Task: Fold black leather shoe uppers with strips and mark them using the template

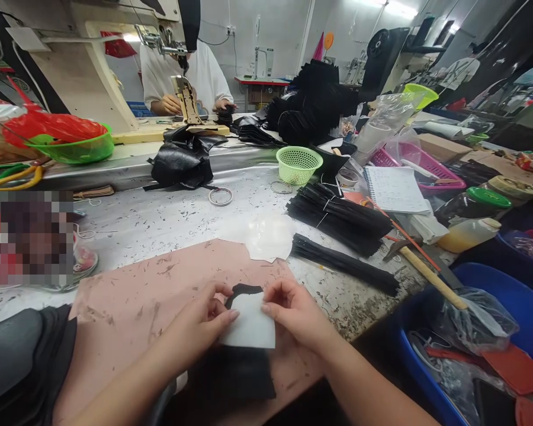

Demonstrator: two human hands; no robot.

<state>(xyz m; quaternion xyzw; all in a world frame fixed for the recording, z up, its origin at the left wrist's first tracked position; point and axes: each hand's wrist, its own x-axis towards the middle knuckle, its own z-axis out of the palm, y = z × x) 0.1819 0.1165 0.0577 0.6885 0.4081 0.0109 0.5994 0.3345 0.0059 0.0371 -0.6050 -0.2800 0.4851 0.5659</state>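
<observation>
A stack of black pieces (pixel 22 361) lies at the far left, against the pink sheet (pixel 160 296); farther back, scissors (pixel 18 177) rest near a green bowl (pixel 77 148) with a red bag in it. The left hand (pixel 206 310) has its thumb on the left edge of the white piece (pixel 251 328), forefinger curled by the top; whether its fingers pinch from beneath, I cannot tell. The white piece is over the pink sheet, between the hands, with black material showing above and below it. The right hand (pixel 293 307) pinches its upper right edge between thumb and forefinger. Beyond lie two black bundles (pixel 340 216), then a notebook (pixel 395 188), a hammer (pixel 430 275) and a blue bin (pixel 484 284).
</observation>
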